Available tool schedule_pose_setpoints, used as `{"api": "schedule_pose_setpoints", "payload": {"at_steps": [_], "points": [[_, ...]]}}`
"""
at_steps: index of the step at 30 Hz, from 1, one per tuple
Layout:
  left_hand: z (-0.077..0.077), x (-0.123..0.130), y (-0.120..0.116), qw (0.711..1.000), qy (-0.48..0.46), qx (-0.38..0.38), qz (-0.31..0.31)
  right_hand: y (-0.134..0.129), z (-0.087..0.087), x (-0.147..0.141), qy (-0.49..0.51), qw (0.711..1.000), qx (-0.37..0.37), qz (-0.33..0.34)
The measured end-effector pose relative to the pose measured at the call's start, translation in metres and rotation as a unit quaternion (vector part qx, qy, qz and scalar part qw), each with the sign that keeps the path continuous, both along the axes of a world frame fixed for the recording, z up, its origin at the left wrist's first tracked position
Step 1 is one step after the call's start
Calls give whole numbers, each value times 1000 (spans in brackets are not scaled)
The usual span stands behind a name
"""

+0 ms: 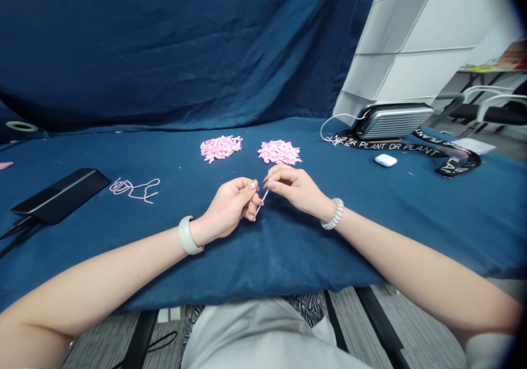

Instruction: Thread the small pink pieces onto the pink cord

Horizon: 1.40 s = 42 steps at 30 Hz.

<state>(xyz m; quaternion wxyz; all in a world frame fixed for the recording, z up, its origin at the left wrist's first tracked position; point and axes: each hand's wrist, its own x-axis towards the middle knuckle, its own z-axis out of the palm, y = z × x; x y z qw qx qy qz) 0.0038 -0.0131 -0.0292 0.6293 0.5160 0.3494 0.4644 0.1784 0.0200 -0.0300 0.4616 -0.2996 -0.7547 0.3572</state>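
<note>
My left hand and my right hand meet over the near middle of the table. Between their fingertips runs a short, thin pink string, slanting down to the left. Both hands are closed in a pinch on it. Beyond them lie two heaps of small pink pieces, a left heap and a right heap; the pieces look like little knots, too small to make out fully. A loose tangle of pink string rests to the left of my left hand.
A black device with cables lies at the left. On the right are a white earbud case, a silver ribbed box and a black lettered strap. Blue cloth covers the table and hangs behind it.
</note>
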Motion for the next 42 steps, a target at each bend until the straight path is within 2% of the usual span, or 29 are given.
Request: {"api": "schedule_pose_setpoints", "payload": {"at_steps": [6,13,20,28,34,38,42], "points": [[-1,-1,1,999,-4,38,32,-4,0,-2,12,1000,-16,-11],[0,2,0,1000,1,-14,7,-8,2,-2,14,1000,19,-13],[-2,-1,5,998,-5,-34,49,-10,3,-3,22,999,39,-19],[-3,-3,0,992,2,-88,-92,-15,0,-8,62,998,6,-29],[-3,-5,0,984,-27,-123,-128,-21,1,-11,77,995,51,-45],[-1,-6,-2,981,-26,-117,-155,-25,1,-12,79,991,94,-45],[2,-5,-4,983,-45,-103,-146,-28,1,-12,79,987,124,-57]]}}
